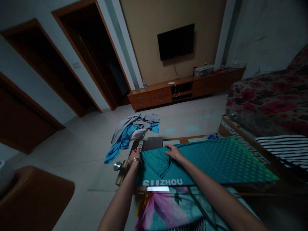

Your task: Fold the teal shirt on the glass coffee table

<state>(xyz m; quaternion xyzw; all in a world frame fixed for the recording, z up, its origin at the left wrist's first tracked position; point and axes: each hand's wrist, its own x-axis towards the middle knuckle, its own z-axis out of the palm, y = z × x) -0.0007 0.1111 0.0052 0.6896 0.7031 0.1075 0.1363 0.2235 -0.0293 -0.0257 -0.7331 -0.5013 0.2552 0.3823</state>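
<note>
A teal-green shirt [204, 160] with white "SUZHOU" lettering lies spread lengthwise across a low table. Its left part has a folded-over flap, perhaps a sleeve, forming a point above the lettering. My left hand [134, 155], a bracelet on its wrist, pinches the shirt at its far left corner. My right hand [173, 152] has its fingers closed on the far edge of the flap, a short way to the right. The fingertips of both hands are partly hidden by cloth and knuckles.
Grey and blue clothes [137, 128] hang in a heap beyond the table's left end. Flower-patterned fabric [166, 208] lies nearest me. A striped cloth [284, 147] and floral sofa [269, 99] are at right. A wooden cabinet [161, 93] stands under a television [176, 41].
</note>
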